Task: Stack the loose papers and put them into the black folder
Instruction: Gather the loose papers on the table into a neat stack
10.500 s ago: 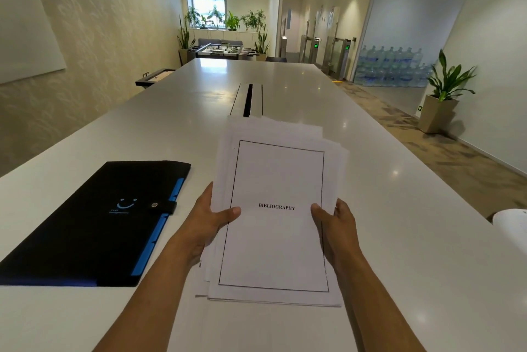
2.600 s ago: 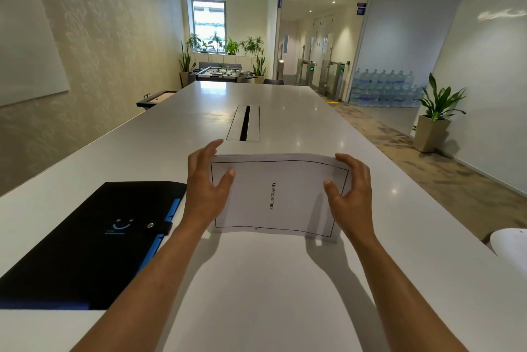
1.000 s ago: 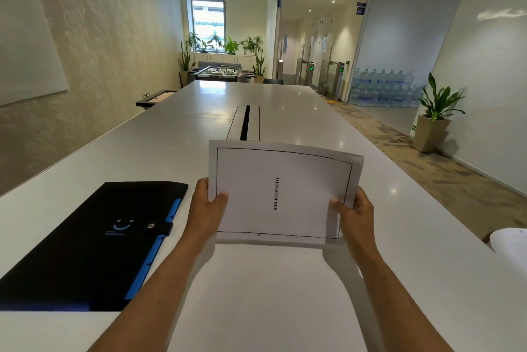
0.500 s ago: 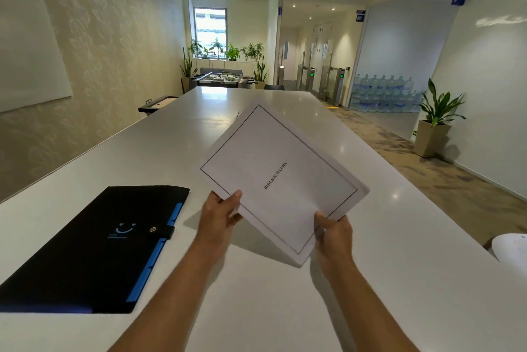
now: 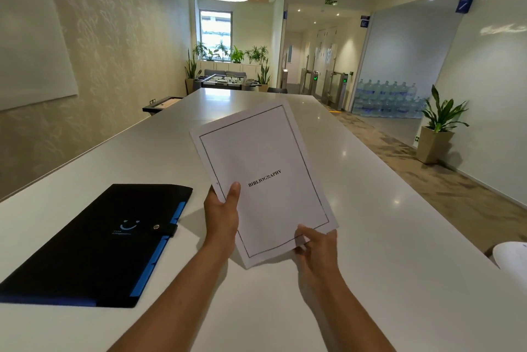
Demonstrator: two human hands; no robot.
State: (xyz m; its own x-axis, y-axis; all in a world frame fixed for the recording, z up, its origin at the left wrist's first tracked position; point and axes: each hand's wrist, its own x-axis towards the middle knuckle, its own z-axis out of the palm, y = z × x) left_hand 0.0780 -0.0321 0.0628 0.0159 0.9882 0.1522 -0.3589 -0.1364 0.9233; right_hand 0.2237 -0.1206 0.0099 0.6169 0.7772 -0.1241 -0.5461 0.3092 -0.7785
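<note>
While the black folder (image 5: 97, 246) lies snapped closed on the table (image 5: 385, 237), both hands grip the paper stack (image 5: 265, 180) above it. Left hand (image 5: 221, 214) clasps its left edge, right hand (image 5: 316, 246) pinches the near corner; lower sheets and fingers behind are hidden.

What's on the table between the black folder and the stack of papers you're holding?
Nothing: the head view shows only bare white table between the black folder and the papers.

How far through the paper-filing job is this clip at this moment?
Stacking looks done: the papers form one squared stack, BIBLIOGRAPHY page on top. In hand: left hand grips the stack's left edge and right hand its bottom corner, lifted off the table. Left: the black folder lies snapped shut, so it must be opened and the stack slid in.
</note>
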